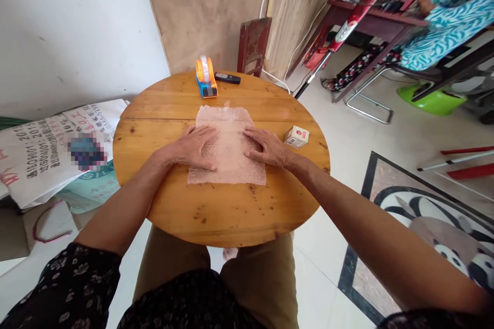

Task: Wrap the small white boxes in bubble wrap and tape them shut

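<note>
A sheet of pinkish, see-through bubble wrap [227,146] lies flat on the round wooden table [219,213]. My left hand [197,146] rests on its left side, fingers spread. On the opposite side my right hand [266,146] lies with its fingers stretched over the sheet's right edge. Neither hand grips anything. Just right of my right hand stands a small white box [296,136] with a red mark. Beyond the sheet, near the far edge, are an orange and blue tape dispenser [207,79] and a black, narrow object [227,78] whose kind I cannot make out.
Printed sacks [50,149] are heaped left of the table. A wooden chair [254,43] stands behind it, by the wall. At right are a fan's pole [349,25], a seated person [447,31] at a dark desk, a green stool [430,100] and a panda-patterned mat [420,236].
</note>
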Demonstrator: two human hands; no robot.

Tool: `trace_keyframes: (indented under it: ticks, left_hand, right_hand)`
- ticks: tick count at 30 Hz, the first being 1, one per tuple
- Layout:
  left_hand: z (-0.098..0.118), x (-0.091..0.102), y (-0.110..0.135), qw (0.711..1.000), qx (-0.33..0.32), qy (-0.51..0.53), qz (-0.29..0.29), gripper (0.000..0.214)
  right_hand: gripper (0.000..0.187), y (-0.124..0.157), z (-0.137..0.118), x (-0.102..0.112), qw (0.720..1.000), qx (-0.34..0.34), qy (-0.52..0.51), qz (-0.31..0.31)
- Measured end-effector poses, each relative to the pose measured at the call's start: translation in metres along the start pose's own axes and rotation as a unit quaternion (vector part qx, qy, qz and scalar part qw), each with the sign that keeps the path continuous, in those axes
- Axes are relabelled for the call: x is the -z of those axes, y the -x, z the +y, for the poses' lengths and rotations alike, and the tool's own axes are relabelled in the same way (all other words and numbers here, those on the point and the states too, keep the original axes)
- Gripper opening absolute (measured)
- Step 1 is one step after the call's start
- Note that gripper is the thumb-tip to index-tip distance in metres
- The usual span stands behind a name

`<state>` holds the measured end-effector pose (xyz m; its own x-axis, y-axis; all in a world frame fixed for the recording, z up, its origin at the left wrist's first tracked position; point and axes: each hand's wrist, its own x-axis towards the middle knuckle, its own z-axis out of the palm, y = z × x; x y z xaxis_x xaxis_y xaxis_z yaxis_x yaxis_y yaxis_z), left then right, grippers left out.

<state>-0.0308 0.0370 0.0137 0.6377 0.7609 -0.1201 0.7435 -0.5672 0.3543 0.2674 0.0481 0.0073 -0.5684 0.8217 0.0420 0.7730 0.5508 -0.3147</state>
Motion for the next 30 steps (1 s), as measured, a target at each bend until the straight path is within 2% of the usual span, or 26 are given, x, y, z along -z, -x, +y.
trace_keyframes:
  ticks: [4, 10, 20, 24, 30]
  left_hand:
    - [-0.001, 0.002, 0.001, 1.000, -0.005, 0.009, -0.006, 0.122]
    - [0.001, 0.006, 0.003, 1.000, -0.004, 0.005, -0.011, 0.118]
    - [-0.006, 0.012, 0.005, 0.996, 0.029, 0.083, 0.018, 0.101]
    - [-0.008, 0.010, 0.002, 0.994, 0.028, 0.094, 0.037, 0.101]
    - [-0.013, 0.004, -0.002, 0.979, 0.011, 0.195, 0.065, 0.091]
  right_hand:
    - [0.079, -0.003, -0.001, -0.003, 0.999, 0.003, 0.003, -0.033]
    - [0.068, 0.007, -0.021, -0.015, 0.997, -0.017, 0.060, 0.050]
    - [0.068, 0.004, -0.023, -0.018, 0.995, -0.010, 0.078, 0.067]
    - [0.067, 0.004, -0.025, -0.018, 0.994, -0.004, 0.078, 0.070]
    - [0.065, 0.003, -0.025, -0.018, 0.994, -0.007, 0.079, 0.075]
